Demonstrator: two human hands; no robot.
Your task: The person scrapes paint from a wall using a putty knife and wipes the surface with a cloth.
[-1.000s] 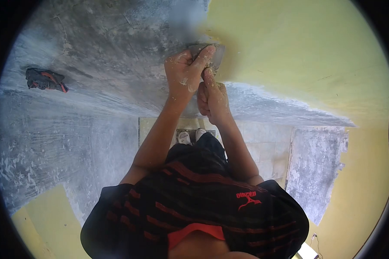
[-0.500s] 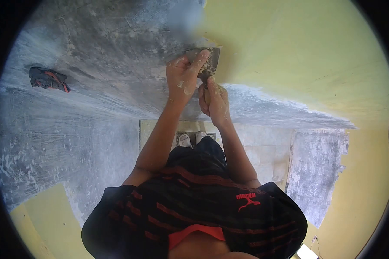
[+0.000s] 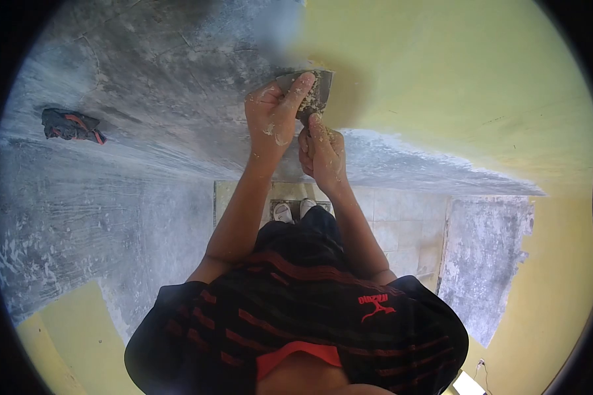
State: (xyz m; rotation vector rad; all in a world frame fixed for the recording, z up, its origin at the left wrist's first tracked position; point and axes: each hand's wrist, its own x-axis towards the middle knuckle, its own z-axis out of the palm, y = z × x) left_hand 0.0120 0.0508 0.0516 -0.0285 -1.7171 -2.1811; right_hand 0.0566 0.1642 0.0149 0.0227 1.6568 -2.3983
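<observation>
A scraper (image 3: 325, 85) with a wide dark metal blade is held up against the wall, where yellow-green paint meets bare grey plaster. Paint crumbs lie on its blade. My right hand (image 3: 326, 155) is closed round the handle, below the blade. From the left side, my left hand (image 3: 273, 118) grips the blade, its thumb lying across the face and its other fingers mostly hidden. Pale flakes and dust stick to both hands.
A dark crumpled cloth with red trim (image 3: 72, 126) is at the left on the grey surface. Yellow-green painted wall (image 3: 441, 72) fills the upper right. Below are my feet in light footwear (image 3: 283, 212) and a tiled floor (image 3: 402, 224). A cable (image 3: 484, 368) hangs at lower right.
Both hands and the scraper have shifted slightly left in view. The grip of each hand looks the same.
</observation>
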